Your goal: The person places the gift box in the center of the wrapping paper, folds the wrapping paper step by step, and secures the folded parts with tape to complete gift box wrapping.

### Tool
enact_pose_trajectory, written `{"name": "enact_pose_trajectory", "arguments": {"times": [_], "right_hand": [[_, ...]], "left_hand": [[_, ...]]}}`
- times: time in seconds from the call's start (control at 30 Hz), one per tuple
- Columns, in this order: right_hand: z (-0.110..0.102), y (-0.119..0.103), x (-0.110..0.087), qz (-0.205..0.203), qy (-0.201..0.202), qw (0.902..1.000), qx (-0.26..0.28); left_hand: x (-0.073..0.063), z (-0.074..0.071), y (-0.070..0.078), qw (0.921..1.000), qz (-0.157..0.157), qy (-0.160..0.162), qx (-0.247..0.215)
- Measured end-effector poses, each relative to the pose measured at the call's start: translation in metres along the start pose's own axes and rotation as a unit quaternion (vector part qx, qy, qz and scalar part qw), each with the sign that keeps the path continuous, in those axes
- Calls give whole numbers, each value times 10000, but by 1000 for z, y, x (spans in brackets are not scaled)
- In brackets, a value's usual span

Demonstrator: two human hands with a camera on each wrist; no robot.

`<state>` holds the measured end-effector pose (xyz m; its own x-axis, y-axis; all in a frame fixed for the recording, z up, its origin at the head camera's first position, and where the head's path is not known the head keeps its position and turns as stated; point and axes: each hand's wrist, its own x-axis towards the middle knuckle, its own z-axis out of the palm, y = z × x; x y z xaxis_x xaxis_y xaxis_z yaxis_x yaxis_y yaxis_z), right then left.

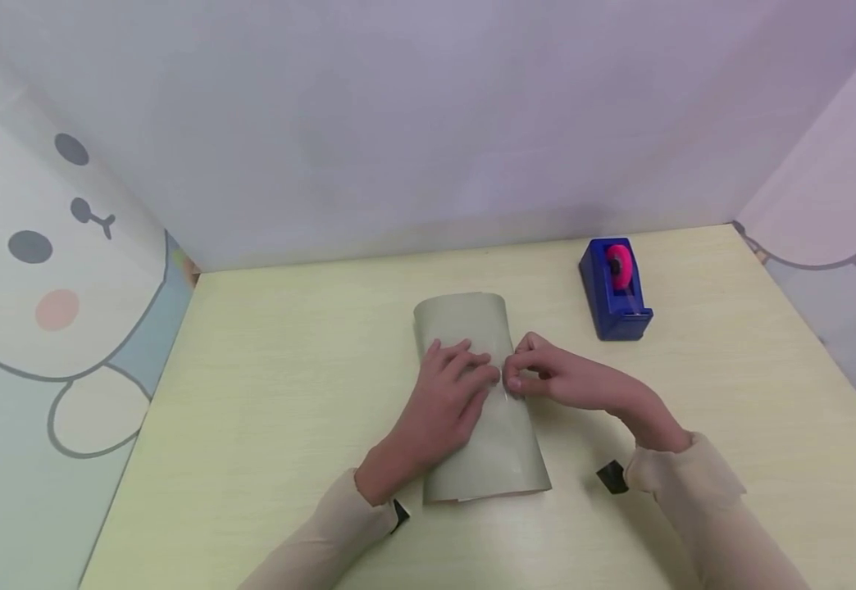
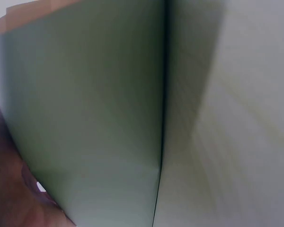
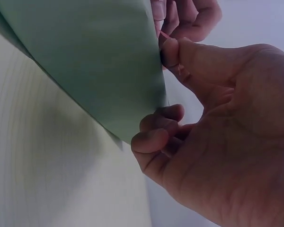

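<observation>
A grey-green sheet of paper [image 1: 487, 459] is rolled into a wide, slightly flattened tube on the table. My left hand [image 1: 446, 397] rests across its top with the fingers spread. At the tube's right side, my right hand [image 1: 571, 378] pinches a small strip of clear tape [image 1: 504, 383] by the overlapping edge. The right wrist view shows the thumb and index finger together at the paper edge, with a thin pinkish line beside the thumb tip. In the left wrist view the tube [image 2: 90, 104] hides most of the left hand [image 2: 12, 184].
Behind and to the right stands a blue tape dispenser [image 1: 608, 311] with a pink-cored roll [image 1: 621, 266]. The pale wooden table [image 1: 280, 377] ends at a plain grey-white wall [image 1: 428, 131]. Cartoon-printed panels [image 1: 0, 344] flank it on both sides.
</observation>
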<state>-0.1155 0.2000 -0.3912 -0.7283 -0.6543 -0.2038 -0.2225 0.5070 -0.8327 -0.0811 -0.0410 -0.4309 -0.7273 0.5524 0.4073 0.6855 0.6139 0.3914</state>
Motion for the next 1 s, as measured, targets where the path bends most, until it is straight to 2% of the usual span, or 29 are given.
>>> {"name": "enact_pose_trajectory", "arguments": {"times": [0.53,0.87,1.0], "right_hand": [[-5,-16,0,468,39,9975,-535],[-5,-25,6,785,51,9882,-1311],[-5,-25,4,825,132,9848,-1524]], "left_hand": [[0,0,0,9999,103,82,-46],[1,-4,1,9992,54,-306,263],[2,-5,1,9990,65,-348,258]]}}
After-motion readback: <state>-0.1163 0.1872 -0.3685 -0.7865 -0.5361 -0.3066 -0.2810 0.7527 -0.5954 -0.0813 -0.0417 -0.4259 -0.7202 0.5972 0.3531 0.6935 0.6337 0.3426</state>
